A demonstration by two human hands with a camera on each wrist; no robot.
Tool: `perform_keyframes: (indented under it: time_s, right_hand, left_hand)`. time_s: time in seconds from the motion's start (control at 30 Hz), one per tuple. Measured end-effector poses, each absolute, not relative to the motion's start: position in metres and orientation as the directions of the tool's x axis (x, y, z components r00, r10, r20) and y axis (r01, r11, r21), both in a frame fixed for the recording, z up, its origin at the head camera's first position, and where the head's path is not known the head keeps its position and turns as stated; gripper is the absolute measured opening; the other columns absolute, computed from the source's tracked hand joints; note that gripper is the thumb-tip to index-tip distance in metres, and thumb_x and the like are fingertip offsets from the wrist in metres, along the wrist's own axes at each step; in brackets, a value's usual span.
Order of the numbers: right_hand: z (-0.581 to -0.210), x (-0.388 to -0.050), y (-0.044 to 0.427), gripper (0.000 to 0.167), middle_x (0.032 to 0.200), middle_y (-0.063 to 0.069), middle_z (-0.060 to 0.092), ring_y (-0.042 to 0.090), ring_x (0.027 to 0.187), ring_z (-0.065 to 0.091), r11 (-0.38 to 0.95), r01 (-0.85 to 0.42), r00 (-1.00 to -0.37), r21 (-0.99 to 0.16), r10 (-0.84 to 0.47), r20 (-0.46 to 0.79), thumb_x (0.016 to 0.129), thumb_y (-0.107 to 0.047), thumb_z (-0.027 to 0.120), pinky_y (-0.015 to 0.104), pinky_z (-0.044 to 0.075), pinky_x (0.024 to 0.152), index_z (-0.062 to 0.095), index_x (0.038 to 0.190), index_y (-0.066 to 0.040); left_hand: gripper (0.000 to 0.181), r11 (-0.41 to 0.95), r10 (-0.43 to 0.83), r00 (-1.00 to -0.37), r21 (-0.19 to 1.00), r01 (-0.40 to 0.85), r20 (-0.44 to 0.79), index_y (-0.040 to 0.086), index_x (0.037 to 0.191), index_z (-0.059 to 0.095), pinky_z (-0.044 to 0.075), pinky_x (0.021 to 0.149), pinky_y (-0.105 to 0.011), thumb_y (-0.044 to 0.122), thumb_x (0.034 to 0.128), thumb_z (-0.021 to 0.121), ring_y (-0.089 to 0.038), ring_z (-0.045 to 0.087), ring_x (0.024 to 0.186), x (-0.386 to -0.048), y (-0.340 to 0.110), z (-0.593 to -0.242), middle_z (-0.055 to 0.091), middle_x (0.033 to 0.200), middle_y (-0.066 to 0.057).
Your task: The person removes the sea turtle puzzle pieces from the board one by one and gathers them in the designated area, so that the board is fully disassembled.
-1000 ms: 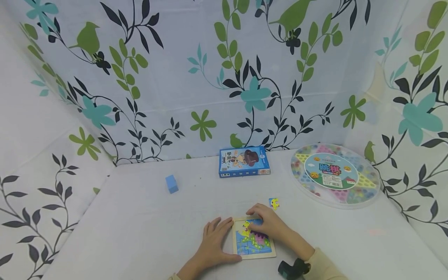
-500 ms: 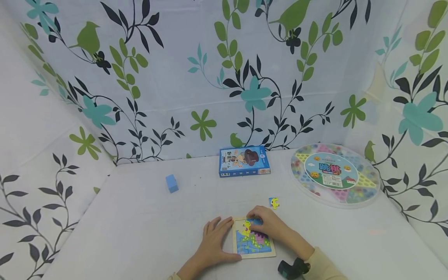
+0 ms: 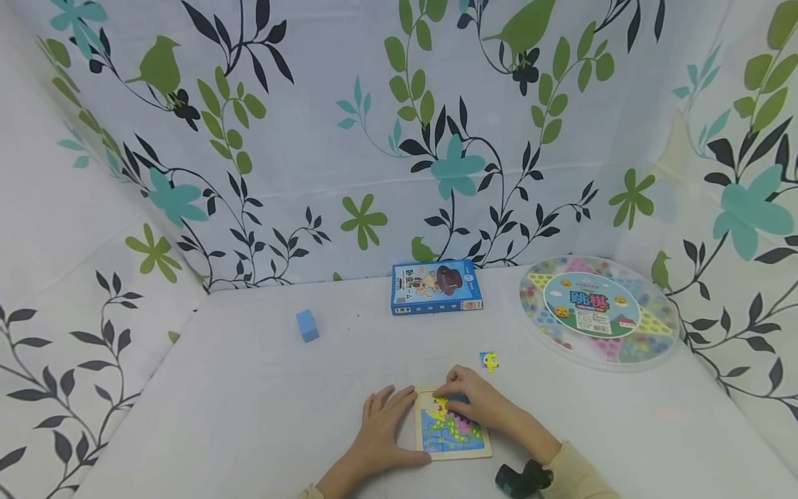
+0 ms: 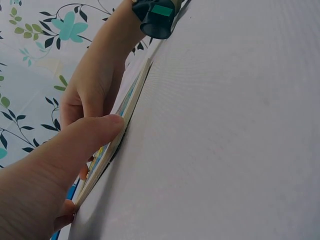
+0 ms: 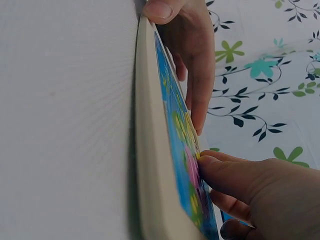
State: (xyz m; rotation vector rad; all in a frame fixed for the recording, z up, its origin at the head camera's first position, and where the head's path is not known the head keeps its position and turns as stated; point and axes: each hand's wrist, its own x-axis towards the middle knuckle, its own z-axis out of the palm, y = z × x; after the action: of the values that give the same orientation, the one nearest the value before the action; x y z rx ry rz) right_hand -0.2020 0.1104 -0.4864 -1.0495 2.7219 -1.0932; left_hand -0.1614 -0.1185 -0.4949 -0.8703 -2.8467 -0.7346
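Note:
A small jigsaw puzzle in a pale wooden frame lies on the white table, with blue, yellow, green and pink parts. My left hand holds the frame along its left side, thumb at the near corner and fingers at the far one; the thumb rests over the edge in the left wrist view. Over the puzzle's far part, my right hand pinches a yellow puzzle piece between thumb and forefinger. Its fingers partly hide the piece. A loose blue-and-yellow piece lies beyond the right hand.
A blue block sits to the left. Further back are a blue game box and a round clear-lidded board game at right. Patterned cloth hangs behind the table. A dark wrist device sits on my right wrist.
My right fingers have shifted slightly toward the puzzle's far left corner, covering more of the yellow part. The left hand and the frame have stayed in place.

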Motion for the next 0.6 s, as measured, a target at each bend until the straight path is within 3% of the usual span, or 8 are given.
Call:
perform_keyframes:
  time_s: [0.37, 0.6]
  right_hand:
    - [-0.487, -0.2015, 0.1103, 0.019, 0.092, -0.01, 0.04, 0.009, 0.084, 0.04, 0.522, -0.577, -0.773, -0.628, -0.597, 0.214, 0.085, -0.012, 0.06, 0.029, 0.039, 0.075, 0.066, 0.103, -0.015]
    - [-0.4875, -0.2023, 0.1113, 0.021, 0.094, -0.009, 0.049, 0.011, 0.088, 0.047, 0.51, -0.561, -0.787, -0.652, -0.573, 0.229, 0.083, -0.013, 0.063, 0.031, 0.041, 0.081, 0.063, 0.104, -0.012]
  left_hand:
    - [0.094, 0.721, 0.511, -0.834, 0.424, 0.547, 0.208, 0.012, 0.133, 0.041, 0.009, 0.095, -0.061, 0.069, 0.0618, 0.062, -0.033, 0.021, 0.126, -0.1608, -0.119, -0.4955, 0.037, 0.138, -0.001]
    - [0.094, 0.726, 0.508, -0.84, 0.429, 0.537, 0.191, 0.012, 0.133, 0.041, 0.009, 0.095, -0.061, 0.069, 0.0618, 0.062, -0.033, 0.021, 0.126, -0.1619, -0.1186, -0.4951, 0.036, 0.138, 0.0]
